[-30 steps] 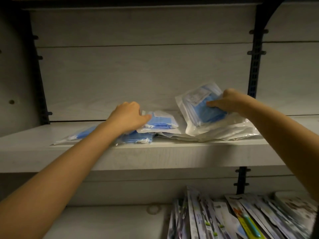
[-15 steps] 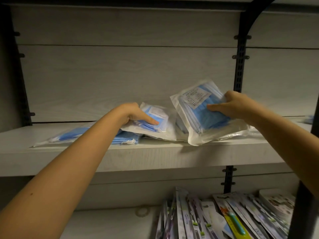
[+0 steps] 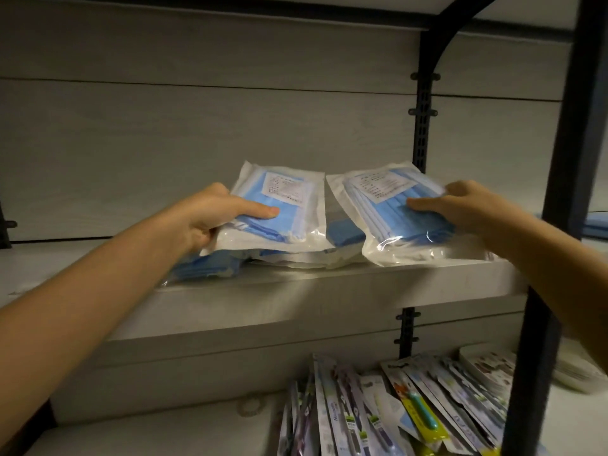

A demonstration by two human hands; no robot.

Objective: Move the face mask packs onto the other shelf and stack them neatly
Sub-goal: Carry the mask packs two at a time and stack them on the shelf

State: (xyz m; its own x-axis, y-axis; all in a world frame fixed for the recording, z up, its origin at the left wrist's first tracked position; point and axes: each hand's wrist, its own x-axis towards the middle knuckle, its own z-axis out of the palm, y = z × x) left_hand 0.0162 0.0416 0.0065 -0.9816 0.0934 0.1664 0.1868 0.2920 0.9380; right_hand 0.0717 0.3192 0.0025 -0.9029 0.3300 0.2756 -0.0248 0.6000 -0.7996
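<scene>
My left hand pinches one mask pack, thumb on top; my right hand grips a second pack; both tilt label-end up, long axes running away from the grips; loose packs lie beneath on the pale shelf; a black post stands right of them.

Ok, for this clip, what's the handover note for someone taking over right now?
Left hand: grips the left mask pack, thumb on top, pack tipped up off the pile.
Right hand: grips the right mask pack, also tipped up.
More mask packs lie loose beneath them on the shelf.
Done: two packs in hand.
Left: carry them to the other shelf, stack them, then fetch the rest.
</scene>
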